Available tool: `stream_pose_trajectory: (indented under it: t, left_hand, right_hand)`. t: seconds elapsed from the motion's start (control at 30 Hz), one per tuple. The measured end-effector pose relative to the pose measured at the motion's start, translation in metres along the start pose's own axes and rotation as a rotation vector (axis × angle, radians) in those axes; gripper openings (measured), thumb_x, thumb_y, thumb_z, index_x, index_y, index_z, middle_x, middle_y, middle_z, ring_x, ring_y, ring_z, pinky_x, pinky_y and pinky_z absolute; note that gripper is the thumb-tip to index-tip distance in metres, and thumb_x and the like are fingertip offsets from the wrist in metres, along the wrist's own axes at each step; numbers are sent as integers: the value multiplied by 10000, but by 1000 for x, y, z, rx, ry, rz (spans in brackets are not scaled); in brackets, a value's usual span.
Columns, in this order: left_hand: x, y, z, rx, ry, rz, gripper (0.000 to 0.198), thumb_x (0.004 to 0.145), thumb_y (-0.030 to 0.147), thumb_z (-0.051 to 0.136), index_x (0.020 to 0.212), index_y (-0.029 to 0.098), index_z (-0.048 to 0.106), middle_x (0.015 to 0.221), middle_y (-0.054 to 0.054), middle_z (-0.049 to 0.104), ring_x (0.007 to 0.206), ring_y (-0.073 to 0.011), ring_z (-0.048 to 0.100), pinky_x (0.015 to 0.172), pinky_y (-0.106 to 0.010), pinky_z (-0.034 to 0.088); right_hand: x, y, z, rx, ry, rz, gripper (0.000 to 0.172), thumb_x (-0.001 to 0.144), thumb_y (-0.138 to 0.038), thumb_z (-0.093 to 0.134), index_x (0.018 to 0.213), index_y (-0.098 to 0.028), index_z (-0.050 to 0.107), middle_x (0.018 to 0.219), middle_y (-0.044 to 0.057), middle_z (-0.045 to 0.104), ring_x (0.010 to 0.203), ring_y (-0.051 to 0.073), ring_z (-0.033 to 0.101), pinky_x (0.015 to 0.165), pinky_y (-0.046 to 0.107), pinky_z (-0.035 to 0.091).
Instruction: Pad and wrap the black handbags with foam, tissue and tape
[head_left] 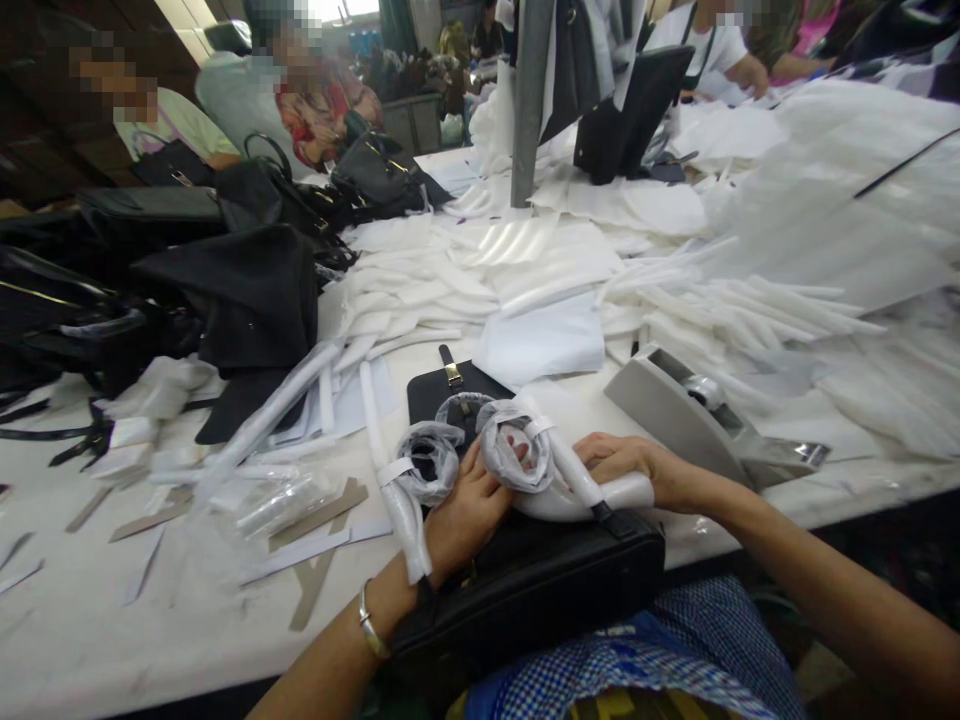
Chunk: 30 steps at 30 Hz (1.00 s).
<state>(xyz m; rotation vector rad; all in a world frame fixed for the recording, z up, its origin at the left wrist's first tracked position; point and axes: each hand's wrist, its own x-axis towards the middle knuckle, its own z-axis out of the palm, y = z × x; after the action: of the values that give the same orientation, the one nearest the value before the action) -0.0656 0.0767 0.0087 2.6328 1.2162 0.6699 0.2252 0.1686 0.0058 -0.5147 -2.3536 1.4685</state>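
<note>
A black handbag [525,580] lies at the table's near edge, partly on my lap. Its two handles are wrapped in white foam and thin plastic. My left hand [469,510] is closed around the wrapping on one handle [517,450], fingers tucked into the crumpled plastic. My right hand [637,470] is closed over the foam-wrapped part of that handle [592,490]. The other wrapped handle [420,470] lies just left of my left hand, with a white foam tube [401,505] hanging from it.
A grey tape dispenser [690,410] stands right of my hands. White foam sheets and tubes [540,280] are piled across the table. Black handbags [240,290] crowd the left. Cardboard strips and plastic scraps [300,520] litter the near left. Other people sit at the far side.
</note>
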Motion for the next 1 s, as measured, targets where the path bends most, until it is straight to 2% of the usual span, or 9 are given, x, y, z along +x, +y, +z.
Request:
stream_pose_trajectory:
  t: [0.1,0.2,0.3,0.4,0.53,0.63,0.73,0.87,1.0]
  left_hand:
    - [-5,-1,-3,63,44,117,282,982,151,448,1195,114,628,1124,-145,709,1170,-264,616,993,-436,536]
    - [-12,0,-9,62,68,202,257,982,145,454,1131,135,663,974,-100,750,969,-212,695,873,-344,585]
    - [-18,-1,-14,5,-21,205,291,983,168,457,1189,174,662,1035,-81,759,987,-211,704,897,-334,571]
    - [-22,-3,-17,-117,-238,127,379,981,251,468,1340,206,581,1221,-91,705,1118,-247,666,973,-366,537]
    - [-22,-3,-19,-197,-411,41,574,933,301,546,1488,258,404,1385,-101,596,1252,-285,580,1051,-410,478]
    - [-21,-2,-21,-185,-398,30,612,921,270,545,1501,338,361,1411,-68,578,1217,-276,603,1043,-415,480]
    - [-22,-3,-20,-188,-338,77,567,931,219,492,1478,345,407,1355,-54,623,1158,-241,637,1028,-370,488]
    - [-25,-4,-19,-180,-324,124,526,930,238,487,1451,307,464,1204,-80,699,1045,-250,680,992,-388,507]
    - [-38,-4,-19,-192,-343,111,467,944,326,515,1411,335,504,1362,-80,610,1212,-278,595,1052,-419,455]
  right_hand:
    - [-6,5,0,-126,135,12,251,910,-288,634,1138,-254,734,1142,95,706,1070,220,656,935,344,525]
    - [-13,4,3,-309,296,54,351,907,-191,601,1242,-261,675,1223,94,682,1130,229,638,980,366,518]
    - [-19,-6,7,-444,332,62,501,898,-112,559,1370,-281,567,1337,79,624,1232,231,584,1053,396,482]
    - [-26,-24,14,-538,424,37,587,901,-88,543,1442,-302,468,1390,67,584,1285,233,540,1102,418,438]
    - [-40,-56,30,-563,728,167,373,901,-133,584,1242,-285,603,1155,56,688,1090,219,647,996,356,504]
    - [-51,-74,45,-415,602,268,183,924,-232,559,1085,-266,637,1013,48,714,970,215,687,849,305,558]
    - [-57,-77,61,-272,413,378,376,888,-384,617,1229,-230,581,1144,95,703,1037,252,687,881,332,568]
    - [-58,-71,79,-214,341,499,738,815,-457,708,1442,-215,403,1335,134,624,1186,278,630,978,376,534]
    - [-56,-67,85,-273,301,469,564,849,-432,682,1369,-268,536,1259,79,688,1120,250,675,941,328,554]
